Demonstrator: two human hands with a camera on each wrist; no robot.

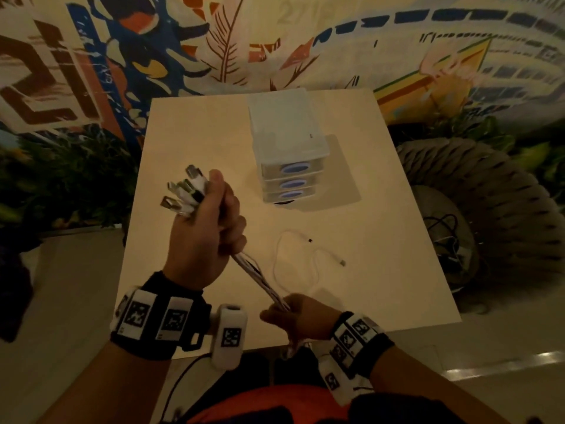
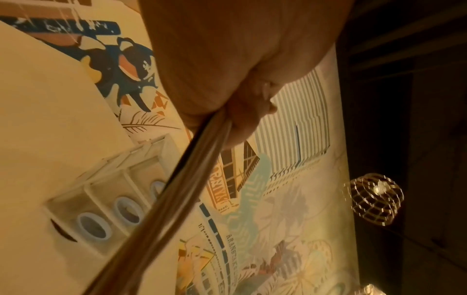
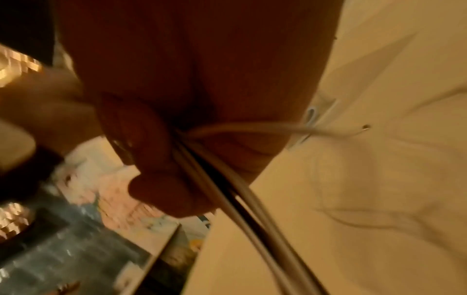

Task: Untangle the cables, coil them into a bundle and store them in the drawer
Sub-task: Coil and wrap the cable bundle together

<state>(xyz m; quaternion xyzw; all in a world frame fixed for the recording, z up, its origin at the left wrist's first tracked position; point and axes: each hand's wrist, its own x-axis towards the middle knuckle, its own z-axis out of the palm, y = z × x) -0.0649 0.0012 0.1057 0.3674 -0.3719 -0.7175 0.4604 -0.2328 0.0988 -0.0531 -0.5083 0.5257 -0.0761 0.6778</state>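
Observation:
My left hand (image 1: 211, 228) grips a bunch of cables (image 1: 260, 276) above the white table (image 1: 189, 123), their USB plugs (image 1: 186, 191) sticking out past my thumb. The strands run taut down to my right hand (image 1: 293, 316), which holds them near the table's front edge. In the left wrist view the cable bunch (image 2: 177, 179) leaves my fist (image 2: 235, 111). In the right wrist view my fingers (image 3: 156, 159) curl round the white and dark strands (image 3: 227, 185). One thin white cable (image 1: 305, 255) trails loose on the table. The small translucent drawer unit (image 1: 287, 154) stands behind, its three drawers closed.
A woven chair (image 1: 470, 191) with dark cables (image 1: 446, 234) on its seat stands right of the table. A painted mural wall (image 1: 275, 41) rises behind. Plants (image 1: 61, 166) stand to the left.

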